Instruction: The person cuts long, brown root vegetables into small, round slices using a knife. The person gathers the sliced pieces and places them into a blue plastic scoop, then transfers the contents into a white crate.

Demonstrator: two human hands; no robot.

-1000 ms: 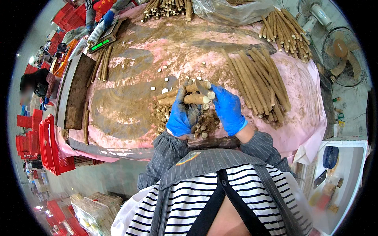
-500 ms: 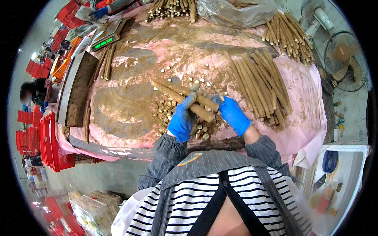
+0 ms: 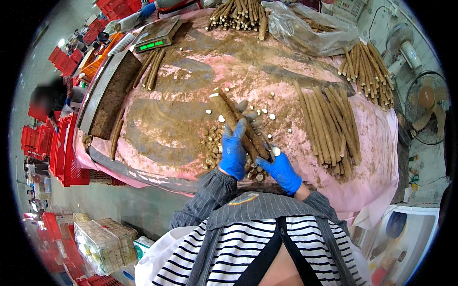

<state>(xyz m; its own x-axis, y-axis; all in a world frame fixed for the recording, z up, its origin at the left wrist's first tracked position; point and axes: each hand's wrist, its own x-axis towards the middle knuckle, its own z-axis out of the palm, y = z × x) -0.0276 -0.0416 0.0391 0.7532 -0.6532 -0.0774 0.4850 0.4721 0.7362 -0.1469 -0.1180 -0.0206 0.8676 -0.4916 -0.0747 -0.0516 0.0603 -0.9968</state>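
Note:
My left hand point(image 3: 234, 152), in a blue glove, is closed round two thick brown roots point(image 3: 228, 108) lying diagonally, their pale cut ends toward the far side. My right hand point(image 3: 281, 169), also blue-gloved, is closed at the near end of the roots, on what looks like a small knife point(image 3: 269, 150), mostly hidden, beside a white cut slice point(image 3: 276, 151). Chopped root ends point(image 3: 212, 148) lie under and left of my hands, and several pale slices point(image 3: 272, 117) are scattered beyond them on the soiled pink table covering point(image 3: 372, 138).
Long roots point(image 3: 324, 124) lie at right, with more bundles point(image 3: 367, 71) and a clear bag point(image 3: 300, 33) farther back. A scale point(image 3: 155, 38), metal trough point(image 3: 107, 93) and red crates point(image 3: 67, 152) stand left, fans point(image 3: 427, 105) right. Co-workers point(image 3: 57, 95) are at far left and back.
The roots have swung from crosswise to a steeper diagonal, far ends pointing away. Both hands have moved lower in the picture, the right one down to the roots' near end. The view has shifted.

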